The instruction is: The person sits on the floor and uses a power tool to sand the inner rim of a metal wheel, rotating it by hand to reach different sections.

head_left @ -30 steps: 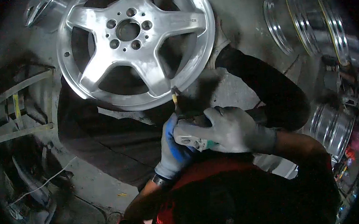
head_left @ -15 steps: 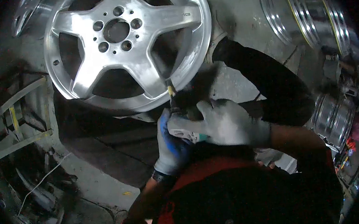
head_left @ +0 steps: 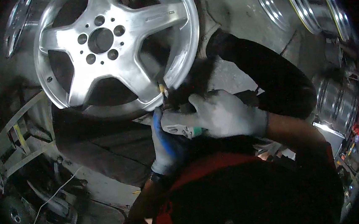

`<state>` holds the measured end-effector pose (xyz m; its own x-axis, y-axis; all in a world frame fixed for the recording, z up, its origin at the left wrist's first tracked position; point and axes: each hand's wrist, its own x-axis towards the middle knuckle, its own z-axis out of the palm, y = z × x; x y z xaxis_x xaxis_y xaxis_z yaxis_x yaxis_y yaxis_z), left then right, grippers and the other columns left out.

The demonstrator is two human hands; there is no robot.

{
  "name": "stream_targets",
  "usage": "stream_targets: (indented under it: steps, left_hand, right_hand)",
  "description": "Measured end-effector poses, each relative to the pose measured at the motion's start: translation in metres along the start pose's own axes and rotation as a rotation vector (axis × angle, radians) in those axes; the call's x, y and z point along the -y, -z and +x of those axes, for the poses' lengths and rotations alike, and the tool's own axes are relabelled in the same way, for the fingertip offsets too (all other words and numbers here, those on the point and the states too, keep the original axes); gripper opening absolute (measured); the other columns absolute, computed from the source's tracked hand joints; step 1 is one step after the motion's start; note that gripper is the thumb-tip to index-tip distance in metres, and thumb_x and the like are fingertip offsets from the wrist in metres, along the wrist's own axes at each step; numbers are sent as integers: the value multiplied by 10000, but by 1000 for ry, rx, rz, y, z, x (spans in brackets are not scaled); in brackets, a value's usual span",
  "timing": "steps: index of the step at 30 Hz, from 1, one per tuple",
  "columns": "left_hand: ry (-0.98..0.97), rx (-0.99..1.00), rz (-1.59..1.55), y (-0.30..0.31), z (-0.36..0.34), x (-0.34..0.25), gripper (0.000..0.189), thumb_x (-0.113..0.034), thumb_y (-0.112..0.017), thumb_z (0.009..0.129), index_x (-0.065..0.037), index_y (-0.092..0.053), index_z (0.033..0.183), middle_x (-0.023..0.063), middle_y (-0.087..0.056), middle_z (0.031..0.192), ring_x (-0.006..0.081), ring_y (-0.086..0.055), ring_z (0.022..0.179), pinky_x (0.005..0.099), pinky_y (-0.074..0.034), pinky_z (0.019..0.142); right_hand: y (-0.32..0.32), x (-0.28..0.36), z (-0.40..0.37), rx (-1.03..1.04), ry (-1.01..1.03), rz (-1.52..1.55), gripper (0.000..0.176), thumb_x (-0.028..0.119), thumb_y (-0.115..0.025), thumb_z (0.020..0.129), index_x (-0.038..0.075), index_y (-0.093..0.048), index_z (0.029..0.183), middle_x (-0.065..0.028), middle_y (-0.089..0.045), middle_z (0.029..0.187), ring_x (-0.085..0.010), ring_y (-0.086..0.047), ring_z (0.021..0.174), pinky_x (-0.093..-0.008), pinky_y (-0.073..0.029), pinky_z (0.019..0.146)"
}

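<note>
Spoked wheel [head_left: 107, 66] between shiny rims [head_left: 299, 1]

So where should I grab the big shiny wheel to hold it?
Probably by its outer rim, coming from the left and right sides together. The wheel is round, its front turned toward us, and wide gaps between the spokes should leave room to curl fingers over the edge. Those sides also look away from the tool's tip, at the near edge.

Before you is a silver, round, five-spoke metal wheel [head_left: 110, 66]; right, silver cylindrical metal rims [head_left: 337, 104]; left, a grey angular frame [head_left: 20, 135].
</note>
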<state>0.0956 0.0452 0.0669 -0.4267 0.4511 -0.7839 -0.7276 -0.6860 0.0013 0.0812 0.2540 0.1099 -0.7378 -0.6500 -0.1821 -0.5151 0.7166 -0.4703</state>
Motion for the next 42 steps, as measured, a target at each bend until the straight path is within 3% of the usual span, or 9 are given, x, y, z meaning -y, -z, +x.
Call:
stream_targets:
  steps: [5,8,15,17,20,34,36,40,42]
  left_hand:
    - [-9,-49,103,6,-4,4,474,-501,-432,1112,-94,-621,1267,99,-681,1240,274,-659,1173,458,-503,1052]
    - [34,45,68,-7,-14,2,461,-487,-417,1121,-98,-620,1261,96,-673,1258,268,-653,1184,447,-502,1049]
    - [7,-26,46,8,0,0,458,-479,-396,1130,-101,-616,1267,99,-672,1222,264,-664,1155,446,-506,1048]
    - [-142,4,490,13,-8,4,466,-495,-404,1128,-110,-611,1290,89,-674,1211,254,-663,1159,439,-504,1063]
    - [50,-11,79,8,-1,1,476,-497,-411,1128,-106,-599,1326,92,-675,1243,246,-661,1183,433,-507,1074]
    - [-68,130,9,17,16,4,463,-477,-410,1143,-92,-585,1331,105,-669,1272,236,-669,1195,423,-519,1069]
    - [-38,7,-37,-2,9,-1,465,-476,-416,1141,-82,-593,1313,121,-674,1265,252,-673,1186,430,-519,1068]
    - [-145,109,226,13,11,3,469,-492,-439,1130,-88,-604,1302,126,-681,1259,264,-672,1189,437,-522,1059]
    - [-80,-67,178,-2,8,3,501,-501,-423,1113,-107,-591,1373,123,-672,1269,259,-671,1189,439,-543,1043]
  right_hand:
    - [-15,-5,-11,-65,44,14,769,218,-674,892,415,-457,1603,-138,-535,1004,-247,-633,690,-387,-560,581]
    - [-3,0,-7,-63,40,86,684,174,-587,929,393,-491,1570,-133,-566,937,-259,-643,729,-397,-553,558]
    - [-12,-10,-3,9,4,75,695,187,-615,913,391,-496,1566,-133,-557,954,-263,-648,736,-404,-568,568]
    - [-11,-8,-7,-16,29,170,723,206,-654,885,382,-495,1568,-134,-556,963,-268,-655,744,-414,-568,568]
    - [-7,-11,-3,33,-6,121,739,255,-706,865,366,-500,1566,-143,-564,979,-292,-663,755,-435,-575,596]
    - [13,-11,11,54,-9,130,891,307,-834,781,355,-474,1595,-130,-568,993,-297,-656,764,-445,-579,662]
    - [6,-13,10,29,4,155,900,303,-841,774,357,-474,1594,-124,-563,988,-291,-654,769,-439,-578,660]
    - [-13,-16,2,-109,-7,189,898,339,-839,779,365,-471,1597,-120,-562,988,-293,-654,776,-435,-579,647]
    - [-14,-15,-1,-108,-27,199,901,353,-837,781,371,-464,1601,-123,-565,997,-297,-653,767,-436,-579,638]
